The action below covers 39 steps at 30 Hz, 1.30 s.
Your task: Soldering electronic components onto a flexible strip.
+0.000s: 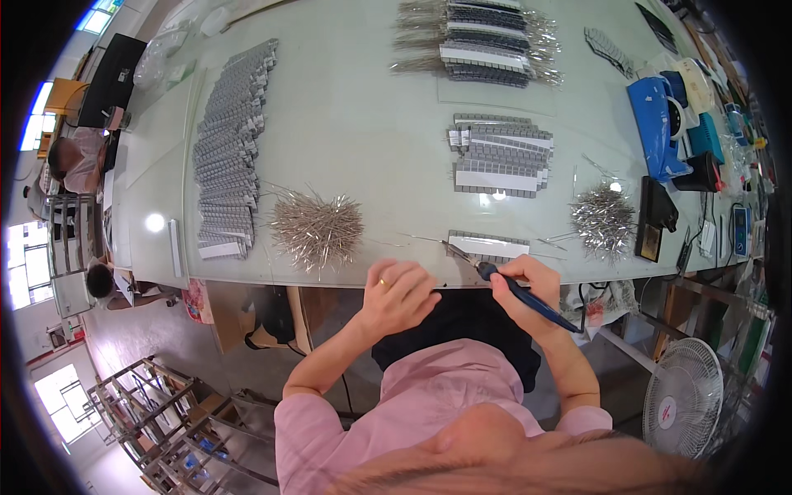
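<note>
Curled fingers form my left hand [399, 295], raised just over the table's near edge; anything inside them is hidden. My right hand [532, 289] is wrapped round pliers [528, 299] with dark blue handles and a slim metal nose pointing away to the left. Beside the nose lies a single grey segmented strip [493, 245] with a white band. Thin metal wire shows near the tip; whether the jaws grip it I cannot tell. A pile of silvery wire pins [317, 228] lies beyond my left hand, and another pile of pins [603, 219] is at the right.
A long row of grey strips [231, 148] lines the left. Stacked strips [502, 157] lie mid-table, with wired strips [485, 45] behind. A blue bag [653, 124] and a dark box [653, 219] stand right. A fan [683, 398] is below right; two people sit far left.
</note>
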Motion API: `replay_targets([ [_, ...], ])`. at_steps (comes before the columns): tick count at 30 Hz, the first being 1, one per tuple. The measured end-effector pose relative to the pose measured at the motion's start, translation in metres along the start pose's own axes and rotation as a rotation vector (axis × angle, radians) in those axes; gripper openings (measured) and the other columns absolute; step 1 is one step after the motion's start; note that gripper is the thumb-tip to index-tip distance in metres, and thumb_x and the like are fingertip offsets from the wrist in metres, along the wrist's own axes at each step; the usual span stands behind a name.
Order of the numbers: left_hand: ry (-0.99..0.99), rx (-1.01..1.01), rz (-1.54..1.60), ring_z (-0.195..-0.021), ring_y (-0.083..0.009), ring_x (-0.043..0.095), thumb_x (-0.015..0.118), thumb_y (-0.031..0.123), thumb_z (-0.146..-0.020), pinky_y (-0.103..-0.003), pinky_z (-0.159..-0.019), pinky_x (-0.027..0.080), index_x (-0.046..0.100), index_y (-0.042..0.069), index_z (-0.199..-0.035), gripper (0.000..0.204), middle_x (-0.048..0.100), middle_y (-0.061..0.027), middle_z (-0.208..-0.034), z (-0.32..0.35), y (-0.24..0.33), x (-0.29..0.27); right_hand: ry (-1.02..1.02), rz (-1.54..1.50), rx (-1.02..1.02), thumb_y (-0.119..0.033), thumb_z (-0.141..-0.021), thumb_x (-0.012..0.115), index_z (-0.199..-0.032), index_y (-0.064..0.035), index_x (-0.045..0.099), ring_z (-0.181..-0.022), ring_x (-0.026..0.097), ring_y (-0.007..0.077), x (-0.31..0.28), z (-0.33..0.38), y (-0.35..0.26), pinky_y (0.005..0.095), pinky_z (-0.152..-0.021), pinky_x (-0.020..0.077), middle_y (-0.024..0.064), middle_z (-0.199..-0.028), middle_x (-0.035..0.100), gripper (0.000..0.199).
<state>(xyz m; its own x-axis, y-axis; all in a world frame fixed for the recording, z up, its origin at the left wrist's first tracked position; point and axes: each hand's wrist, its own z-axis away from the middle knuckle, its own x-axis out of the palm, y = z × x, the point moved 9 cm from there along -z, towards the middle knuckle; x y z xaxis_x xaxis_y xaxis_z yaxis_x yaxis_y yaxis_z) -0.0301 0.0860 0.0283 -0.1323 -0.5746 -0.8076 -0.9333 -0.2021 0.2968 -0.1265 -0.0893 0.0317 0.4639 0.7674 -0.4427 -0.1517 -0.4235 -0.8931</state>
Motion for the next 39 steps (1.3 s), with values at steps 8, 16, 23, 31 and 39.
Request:
replay_targets([
  [8, -0.091, 0.144, 0.133, -0.113, -0.024, 0.055, 0.078, 0.035, -0.075, -0.047, -0.096, 0.044, 0.067, 0.011, -0.114, 0.047, 0.06, -0.0063, -0.12, -0.024, 0.048, 0.033, 0.588, -0.583, 0.109, -0.004, -0.096, 0.052, -0.095, -0.0008, 0.054, -0.073, 0.063, 0.0157, -0.068, 0.042, 0.063, 0.0312, -0.065, 0.0556, 0.0086, -0.089, 0.06, 0.004],
  [16, -0.34, 0.014, 0.0, -0.139, -0.0272, 0.037, 0.075, 0.043, -0.078, -0.056, -0.11, 0.029, 0.051, 0.011, -0.14, 0.074, 0.043, -0.01, -0.149, -0.038, 0.046, 0.081, 0.684, -0.579, 0.114, -0.008, -0.097, 0.058, -0.097, -0.0005, 0.054, -0.069, 0.068, 0.0202, -0.1, 0.064, 0.084, 0.0289, -0.068, 0.0527, 0.0089, -0.085, 0.063, 0.009],
  [23, -0.158, 0.298, 0.021, -0.111, -0.0207, 0.06, 0.062, 0.014, -0.083, -0.047, -0.1, 0.044, 0.065, 0.006, -0.117, 0.034, 0.064, -0.0063, -0.121, -0.034, 0.075, 0.062, 0.751, -0.536, 0.115, -0.008, -0.097, 0.058, -0.096, -0.0012, 0.055, -0.072, 0.068, 0.0193, -0.115, 0.055, 0.1, 0.0275, -0.07, 0.0509, 0.0079, -0.086, 0.063, 0.007],
  [31, -0.178, 0.163, 0.039, -0.098, -0.0259, 0.064, 0.064, 0.004, -0.08, -0.042, -0.09, 0.049, 0.068, 0.007, -0.107, 0.027, 0.069, -0.005, -0.11, -0.163, -0.008, 0.043, 0.956, -0.454, 0.097, -0.01, -0.097, 0.058, -0.096, -0.0003, 0.055, -0.073, 0.066, 0.0188, -0.139, 0.05, 0.136, 0.0314, -0.072, 0.0529, 0.009, -0.086, 0.062, 0.01],
  [39, 0.091, 0.226, -0.329, -0.107, -0.0247, 0.058, 0.07, 0.017, -0.085, -0.043, -0.095, 0.044, 0.069, 0.015, -0.112, 0.027, 0.064, -0.0039, -0.11, -0.292, -0.093, 0.094, 0.893, -0.482, 0.097, -0.009, -0.098, 0.057, -0.098, -0.0011, 0.053, -0.074, 0.067, 0.0184, -0.134, 0.044, 0.136, 0.0284, -0.073, 0.0517, 0.0098, -0.088, 0.063, 0.009],
])
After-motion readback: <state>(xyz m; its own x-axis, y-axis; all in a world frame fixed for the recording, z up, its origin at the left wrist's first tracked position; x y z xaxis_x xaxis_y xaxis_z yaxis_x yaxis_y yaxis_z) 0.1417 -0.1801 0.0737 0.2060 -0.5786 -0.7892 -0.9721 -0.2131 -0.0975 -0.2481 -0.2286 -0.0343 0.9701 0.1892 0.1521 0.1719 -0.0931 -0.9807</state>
